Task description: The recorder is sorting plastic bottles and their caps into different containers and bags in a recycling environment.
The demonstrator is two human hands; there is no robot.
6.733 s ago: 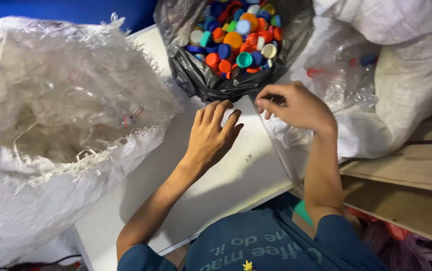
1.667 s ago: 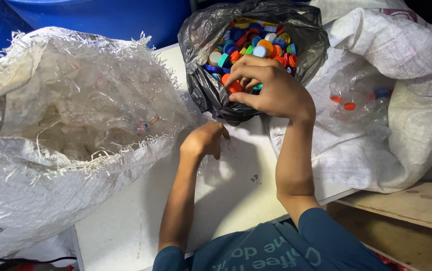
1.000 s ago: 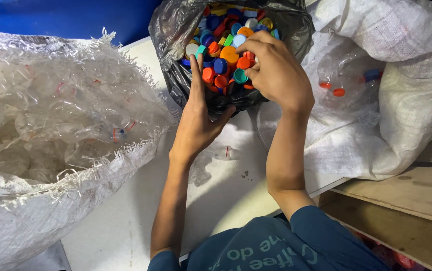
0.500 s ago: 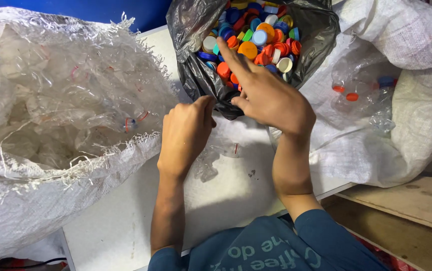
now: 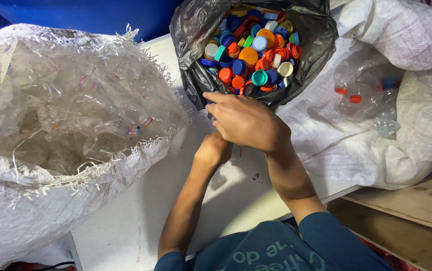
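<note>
A black plastic bag (image 5: 192, 88) full of coloured bottle caps (image 5: 254, 55) stands at the far side of a white table (image 5: 125, 216). My right hand (image 5: 248, 120) lies palm down just in front of the bag's near edge, fingers pointing left. It covers my left hand (image 5: 215, 149), of which only the wrist and heel show. Whatever is between or under the two hands is hidden.
A big white woven sack (image 5: 35, 211) of crushed clear plastic bottles (image 5: 75, 115) fills the left. Another white sack (image 5: 416, 125) at the right holds capped bottles (image 5: 364, 95). Wooden boards (image 5: 416, 200) lie at the lower right, and a blue container (image 5: 100, 15) stands behind.
My right hand has slid left and down from the caps, over my left hand. My left hand has drawn in under it, away from the bag's edge.
</note>
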